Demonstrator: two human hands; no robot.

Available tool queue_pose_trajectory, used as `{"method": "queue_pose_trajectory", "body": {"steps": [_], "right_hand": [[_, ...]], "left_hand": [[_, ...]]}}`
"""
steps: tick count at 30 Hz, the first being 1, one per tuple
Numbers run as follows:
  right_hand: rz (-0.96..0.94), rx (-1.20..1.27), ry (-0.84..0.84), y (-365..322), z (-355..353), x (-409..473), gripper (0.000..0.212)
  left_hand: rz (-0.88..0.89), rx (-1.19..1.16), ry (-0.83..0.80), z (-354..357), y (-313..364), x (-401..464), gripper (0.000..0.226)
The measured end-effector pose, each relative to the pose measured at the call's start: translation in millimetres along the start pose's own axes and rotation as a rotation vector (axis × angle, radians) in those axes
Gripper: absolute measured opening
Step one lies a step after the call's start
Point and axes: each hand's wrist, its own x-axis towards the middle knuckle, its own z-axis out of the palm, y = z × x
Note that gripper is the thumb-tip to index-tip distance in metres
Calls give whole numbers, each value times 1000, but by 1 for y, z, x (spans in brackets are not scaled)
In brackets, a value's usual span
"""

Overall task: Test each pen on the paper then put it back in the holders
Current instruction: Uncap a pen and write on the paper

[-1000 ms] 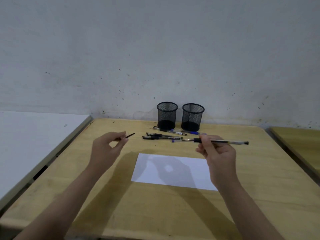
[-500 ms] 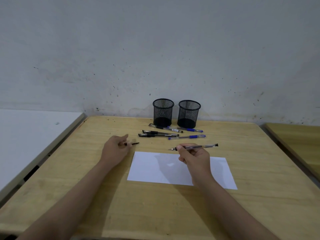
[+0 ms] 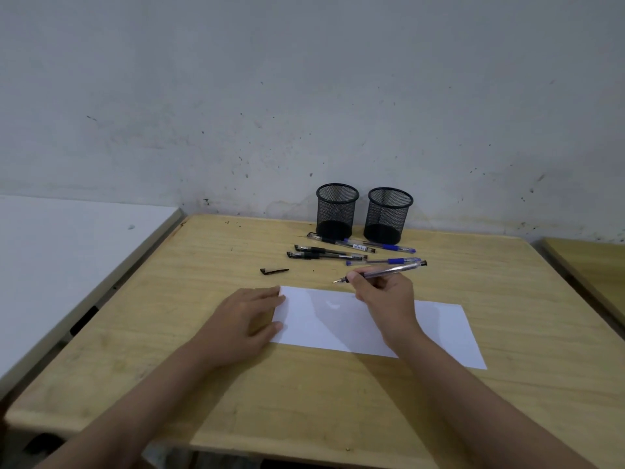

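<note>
A white sheet of paper (image 3: 341, 324) lies on the wooden table (image 3: 209, 265). My left hand (image 3: 248, 321) rests flat on the paper's left edge, fingers apart. My right hand (image 3: 385, 296) grips an uncapped clear-barrelled pen (image 3: 394, 269), its tip pointing left just above the paper's far edge. The pen's black cap (image 3: 274, 271) lies loose on the table beyond my left hand. Several capped pens (image 3: 329, 253), black and blue, lie in front of two black mesh holders, the left holder (image 3: 336, 209) and the right holder (image 3: 389, 214). No pen shows above either holder's rim.
A grey wall rises right behind the holders. A white table (image 3: 67, 248) stands to the left across a narrow gap, and another wooden table's corner (image 3: 595, 265) shows at the right.
My left hand put the black cap down on the table and moved onto the paper's left edge. My right hand has lowered the uncapped pen toward the paper.
</note>
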Motion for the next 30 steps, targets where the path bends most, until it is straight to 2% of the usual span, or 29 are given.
{"method": "queue_pose_trajectory", "body": {"steps": [6,13,20,25,30], "right_hand": [[46,-63,-84,1,47,10,12],[22,-101,-86,8,89,18,28],[-47,-138,-17,20,91,19,25],[-108,-132,-47,23,93,20,30],[-86,-113,-51,26,94,22,29]], "left_hand": [[20,23,-17,3,-4,-1,58],[21,41,-16,4,-2,-2,61],[16,32,12,5,-3,-3,61],[24,26,23,6,-5,-3,61],[31,37,31,5,-3,-3,61]]}}
